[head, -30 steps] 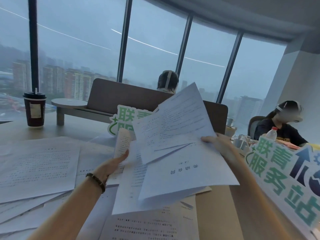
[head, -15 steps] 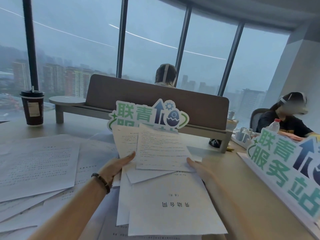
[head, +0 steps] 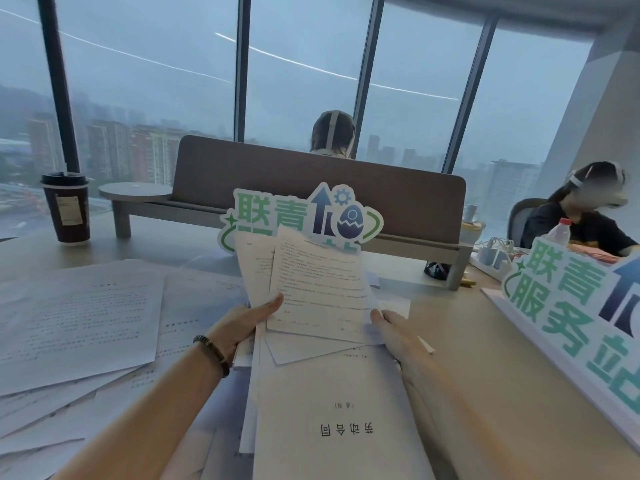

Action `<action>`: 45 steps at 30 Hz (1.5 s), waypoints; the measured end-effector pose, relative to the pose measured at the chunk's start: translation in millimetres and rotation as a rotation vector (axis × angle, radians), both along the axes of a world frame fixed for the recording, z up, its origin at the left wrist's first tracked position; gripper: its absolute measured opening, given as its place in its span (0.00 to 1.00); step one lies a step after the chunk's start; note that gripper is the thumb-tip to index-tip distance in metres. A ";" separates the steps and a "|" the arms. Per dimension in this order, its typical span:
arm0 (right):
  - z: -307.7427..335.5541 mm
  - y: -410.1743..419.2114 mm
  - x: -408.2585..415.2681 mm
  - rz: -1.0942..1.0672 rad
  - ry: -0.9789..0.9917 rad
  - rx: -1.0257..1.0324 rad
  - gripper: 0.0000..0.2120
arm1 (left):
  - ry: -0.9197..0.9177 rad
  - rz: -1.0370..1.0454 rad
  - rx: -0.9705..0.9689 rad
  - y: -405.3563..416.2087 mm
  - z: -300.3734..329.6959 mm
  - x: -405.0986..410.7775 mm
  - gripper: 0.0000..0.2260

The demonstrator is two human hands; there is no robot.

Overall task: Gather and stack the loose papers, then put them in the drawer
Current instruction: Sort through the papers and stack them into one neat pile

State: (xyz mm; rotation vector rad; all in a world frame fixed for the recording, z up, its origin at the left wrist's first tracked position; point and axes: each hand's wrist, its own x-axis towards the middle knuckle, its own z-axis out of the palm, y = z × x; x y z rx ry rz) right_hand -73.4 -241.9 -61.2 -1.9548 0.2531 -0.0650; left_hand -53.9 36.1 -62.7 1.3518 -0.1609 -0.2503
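A loose bundle of white printed sheets (head: 318,292) sits between my hands over the desk, its far sheets tilted up. My left hand (head: 246,323), with a bead bracelet at the wrist, holds the bundle's left edge, thumb on top. My right hand (head: 394,327) grips the right edge with its fingers under the paper. A title page (head: 339,424) lies flat below the bundle, nearest me. More sheets (head: 79,317) lie scattered in overlapping layers on the left of the desk. No drawer is in view.
A dark coffee cup (head: 67,207) stands at the far left. A brown divider (head: 322,188) and a green-lettered sign (head: 301,216) stand behind the papers. A second sign (head: 575,313) lines the right edge. Two people sit beyond the divider and at the right.
The bundle, held high and fanned out a second ago, has come down toward the desk. Both hands drew closer together on its sides and the sheets overlap more.
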 end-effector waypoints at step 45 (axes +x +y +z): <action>102.3 12.9 -33.5 -0.045 -0.692 0.139 0.13 | -0.514 0.374 -0.028 -45.1 93.2 -37.4 0.07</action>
